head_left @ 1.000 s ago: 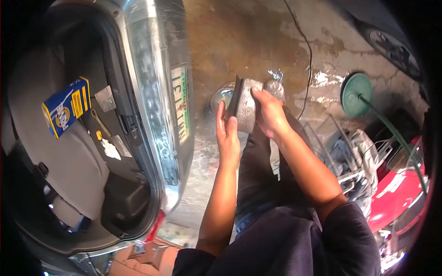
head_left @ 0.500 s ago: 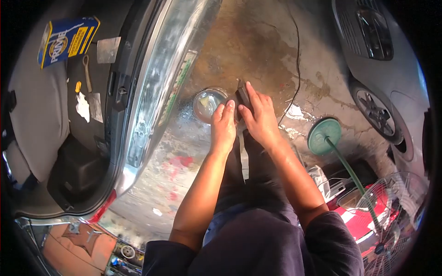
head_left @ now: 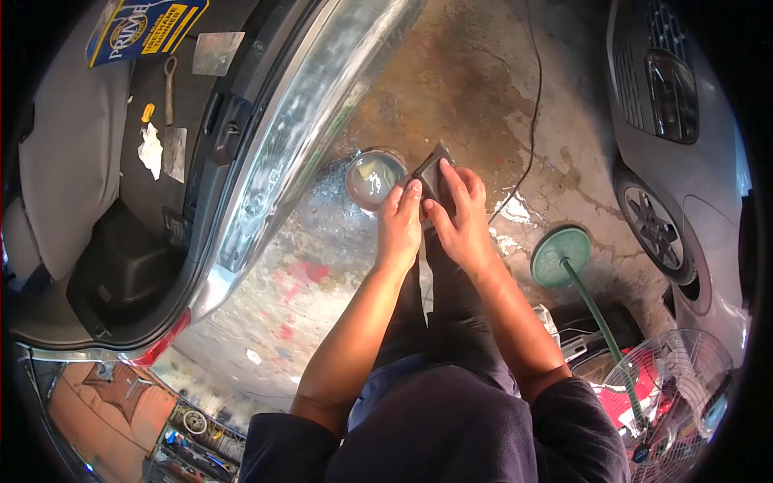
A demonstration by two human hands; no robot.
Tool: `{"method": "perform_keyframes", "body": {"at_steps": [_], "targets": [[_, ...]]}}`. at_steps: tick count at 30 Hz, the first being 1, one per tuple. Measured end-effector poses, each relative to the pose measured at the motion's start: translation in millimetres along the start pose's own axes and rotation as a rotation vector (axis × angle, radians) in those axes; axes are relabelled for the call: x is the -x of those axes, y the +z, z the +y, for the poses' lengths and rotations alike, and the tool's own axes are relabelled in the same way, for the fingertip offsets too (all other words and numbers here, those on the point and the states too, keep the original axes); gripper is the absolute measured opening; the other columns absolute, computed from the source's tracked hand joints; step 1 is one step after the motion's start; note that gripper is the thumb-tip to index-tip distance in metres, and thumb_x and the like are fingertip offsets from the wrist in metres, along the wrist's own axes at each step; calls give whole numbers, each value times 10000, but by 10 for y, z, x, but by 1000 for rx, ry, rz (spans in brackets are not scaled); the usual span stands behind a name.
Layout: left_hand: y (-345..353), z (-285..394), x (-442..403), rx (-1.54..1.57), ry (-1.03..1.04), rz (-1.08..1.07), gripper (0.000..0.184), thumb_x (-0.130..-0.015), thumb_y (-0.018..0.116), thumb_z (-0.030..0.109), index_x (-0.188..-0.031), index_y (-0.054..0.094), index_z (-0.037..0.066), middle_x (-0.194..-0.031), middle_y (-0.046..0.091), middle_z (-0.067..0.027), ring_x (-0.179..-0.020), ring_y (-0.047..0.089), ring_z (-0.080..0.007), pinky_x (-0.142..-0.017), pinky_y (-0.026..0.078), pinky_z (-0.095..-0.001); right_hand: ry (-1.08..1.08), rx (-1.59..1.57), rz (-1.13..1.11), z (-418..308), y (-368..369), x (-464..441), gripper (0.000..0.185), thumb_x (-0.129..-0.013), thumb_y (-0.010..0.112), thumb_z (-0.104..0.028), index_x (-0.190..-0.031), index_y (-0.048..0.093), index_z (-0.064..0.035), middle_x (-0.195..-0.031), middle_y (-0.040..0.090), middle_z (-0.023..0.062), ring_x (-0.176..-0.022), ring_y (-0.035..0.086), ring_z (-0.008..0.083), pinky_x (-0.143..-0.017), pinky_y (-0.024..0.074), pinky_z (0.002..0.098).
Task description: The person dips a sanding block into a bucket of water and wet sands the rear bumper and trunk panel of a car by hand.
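Note:
Both hands hold a dark, folded sheet of what looks like sandpaper [head_left: 432, 171] in front of my legs. My left hand [head_left: 398, 233] pinches its near left edge, thumb on top. On the other side, my right hand [head_left: 465, 221] grips it with the thumb and fingers spread along its face. The fingers' undersides are hidden. Just left of the sheet, a round container [head_left: 351, 191] of cloudy water stands on the wet floor with a pale yellowish piece in it. Further left is the open rear of a car, its bare, whitish-smeared panel [head_left: 282, 161] facing me.
Inside the car lie a blue Prime can [head_left: 153, 30], a wrench-like tool [head_left: 169, 88], flat plates and a crumpled white scrap [head_left: 150, 151]. At right are a green-based stand [head_left: 555, 270], a wire fan guard [head_left: 676, 386] and a grey car [head_left: 692, 169]. A cable [head_left: 533, 121] crosses the floor.
The dark sheet has turned so that more of its flat face and a pointed corner show. Both hands still hold it. My view has shifted slightly.

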State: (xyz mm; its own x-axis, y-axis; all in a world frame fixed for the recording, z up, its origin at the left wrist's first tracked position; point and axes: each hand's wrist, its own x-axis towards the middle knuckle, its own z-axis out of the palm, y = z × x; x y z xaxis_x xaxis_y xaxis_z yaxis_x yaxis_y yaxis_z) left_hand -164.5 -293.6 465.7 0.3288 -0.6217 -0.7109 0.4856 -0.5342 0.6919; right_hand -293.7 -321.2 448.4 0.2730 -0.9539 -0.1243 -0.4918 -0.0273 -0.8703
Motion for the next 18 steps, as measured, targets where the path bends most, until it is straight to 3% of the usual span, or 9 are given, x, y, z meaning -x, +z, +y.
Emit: {"method": "perform_keyframes", "body": {"at_steps": [2,5,6,10,13,14,15,17,18], "targets": [[39,40,35,-9,15,22,216,-1082,646,314,-1078,689,102,-958,657,35,-797,583,-61,-668,476,-249,-7,5,11,5,20,15,691,-877,793,-170,-1523,556,-100,-1371,541,242,-1259,515,429,-1082,455,496],[1,-54,1,60,-9,23,241,-1082,642,336,-1092,693,101,-960,657,39,-796,581,-59,-676,472,-244,-14,20,11,2,53,44,698,-875,800,-176,-1525,556,-101,-1368,541,237,-1259,516,422,-1080,457,493],[-65,-28,7,31,-28,-15,257,-1095,624,253,-1118,667,1,-1012,674,-27,-902,614,-92,-746,518,-277,-19,26,8,7,63,42,700,-875,803,-178,-1526,556,-101,-1367,542,236,-1259,517,419,-1080,457,492],[-89,-58,-12,131,45,-22,213,-1047,689,199,-1151,676,13,-1065,694,-11,-949,622,-84,-824,502,-250,-19,66,-150,3,26,29,697,-886,800,-200,-1526,549,-88,-1424,529,237,-1305,510,411,-1114,445,486],[-400,-208,-83,104,-10,25,222,-1011,730,182,-1199,688,71,-1093,724,-2,-954,682,-93,-835,562,-275,29,-130,-27,186,86,-60,676,-918,773,-233,-1527,538,-61,-1488,499,240,-1374,498,383,-1152,423,470],[-484,-218,-87,103,-78,-5,277,-1023,706,190,-1223,668,3,-1107,699,-10,-995,627,-93,-896,502,-280,243,-362,0,170,123,-102,625,-972,729,-258,-1522,531,-38,-1512,512,201,-1403,503,334,-1174,403,428],[-533,-202,-84,97,-95,-31,287,-1026,700,194,-1238,664,4,-1107,699,-11,-1002,626,-95,-899,505,-282,524,-686,-54,252,195,-176,578,-1006,706,-263,-1507,537,-30,-1401,621,129,-1314,578,280,-1142,425,412],[-614,-172,-98,84,-127,-87,308,-1034,686,203,-1268,655,5,-1107,697,-14,-1015,624,-97,-906,509,-284,858,-977,-350,358,137,-289,530,-1019,694,-253,-1476,561,-22,-1263,704,83,-1234,631,244,-1093,460,390],[-686,-226,-152,-14,-144,-43,327,-1051,657,214,-1300,638,3,-1144,698,-36,-1048,625,-102,-925,515,-289,772,-804,-375,315,199,-283,513,-1018,690,-243,-1462,571,-14,-1232,719,91,-1210,643,232,-1068,475,379]]}}
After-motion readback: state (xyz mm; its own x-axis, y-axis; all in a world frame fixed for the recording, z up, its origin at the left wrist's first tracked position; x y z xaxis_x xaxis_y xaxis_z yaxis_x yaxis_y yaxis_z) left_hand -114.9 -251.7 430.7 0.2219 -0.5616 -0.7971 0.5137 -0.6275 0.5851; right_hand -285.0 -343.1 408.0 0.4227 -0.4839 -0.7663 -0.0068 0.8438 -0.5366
